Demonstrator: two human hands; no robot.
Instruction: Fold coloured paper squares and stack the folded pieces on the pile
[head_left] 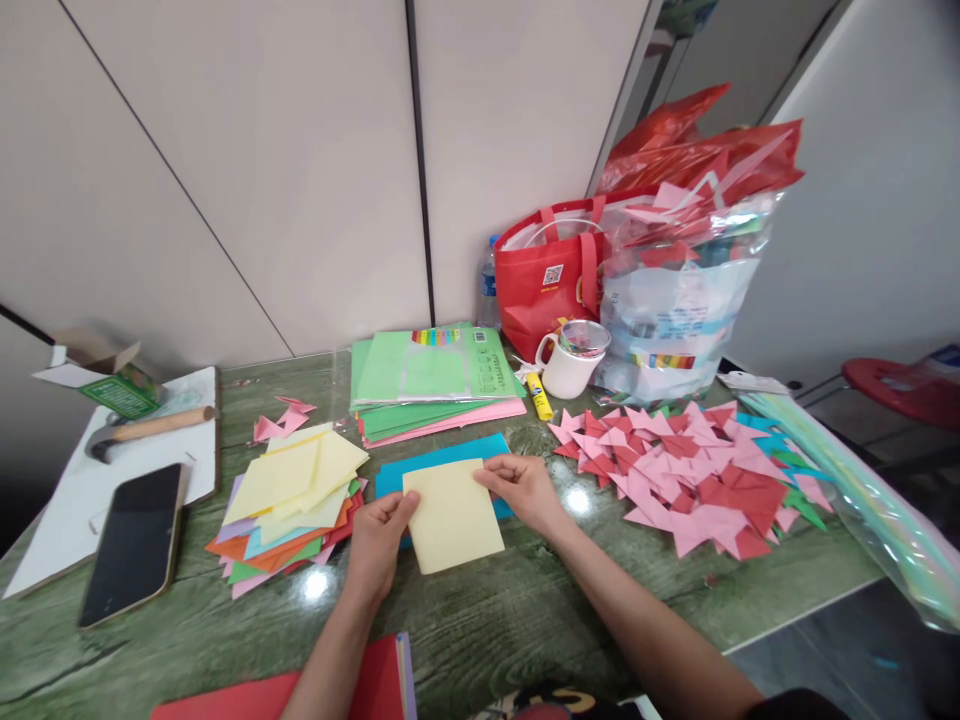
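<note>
A square sheet of pale yellow paper (455, 520) is held up between my two hands, above the green table. My left hand (379, 535) pinches its left edge near the upper corner. At the upper right corner, my right hand (523, 490) grips the same sheet between thumb and fingers. Behind it lies blue paper (442, 455), partly covered by the yellow sheet. To the left of my left hand, a loose pile of coloured paper squares (292, 500) has several pale yellow ones on top.
Pink and red folded paper stars (675, 470) spread over the right side. At the back are packed green paper (427, 370), a glue stick (538, 397), a white mug (568, 370) and a red bag (544, 275). A phone (133, 545) and hammer (157, 425) lie left; red paper (240, 697) is in front.
</note>
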